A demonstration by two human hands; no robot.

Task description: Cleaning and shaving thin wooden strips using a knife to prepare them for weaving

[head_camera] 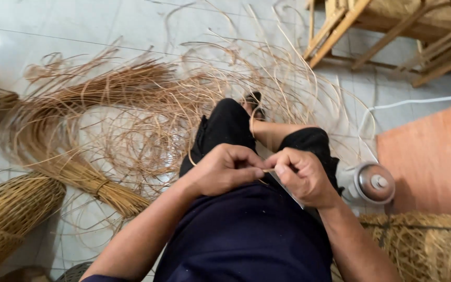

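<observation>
Rattan strand (267,171), thin and pale, is pinched between both hands above the person's lap, close in where it can be seen well. By the floor's left edge stands a woven basket (11,214), beside the bundled rattan (95,183). Left hand (225,169) pinches the strand; right hand (304,175) pinches it too, apparently with a thin blade (288,192). A spray can (369,183) lies rightward, within reach.

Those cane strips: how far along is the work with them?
Done: woven baskets stand at left and lower right. In hand: the left hand and right hand pinch one thin strip over the lap, a blade under it. Left: a big bundle and loose strips cover the floor.
</observation>
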